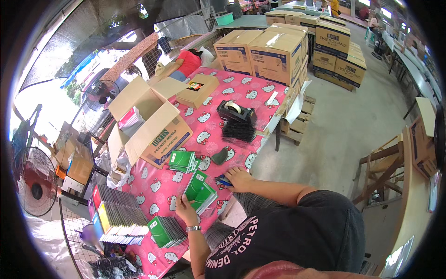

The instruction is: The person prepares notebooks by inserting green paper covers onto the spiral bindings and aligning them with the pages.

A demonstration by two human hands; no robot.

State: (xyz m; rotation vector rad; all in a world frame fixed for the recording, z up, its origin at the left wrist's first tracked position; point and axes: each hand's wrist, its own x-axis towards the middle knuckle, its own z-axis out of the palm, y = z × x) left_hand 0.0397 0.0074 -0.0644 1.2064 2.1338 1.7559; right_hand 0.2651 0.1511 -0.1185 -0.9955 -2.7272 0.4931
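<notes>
My left hand (186,208) grips green notebooks (200,189) | my right hand (239,178) flat on counter (158,186) | open box (153,123) holds booklets

A fanned handful of green spiral-bound memo pads (200,189) lay tilted near the table's front edge, gripped at its lower end. A small blue object (224,181), partly covered, rested flat just beside it, toward the table's right edge.
</notes>
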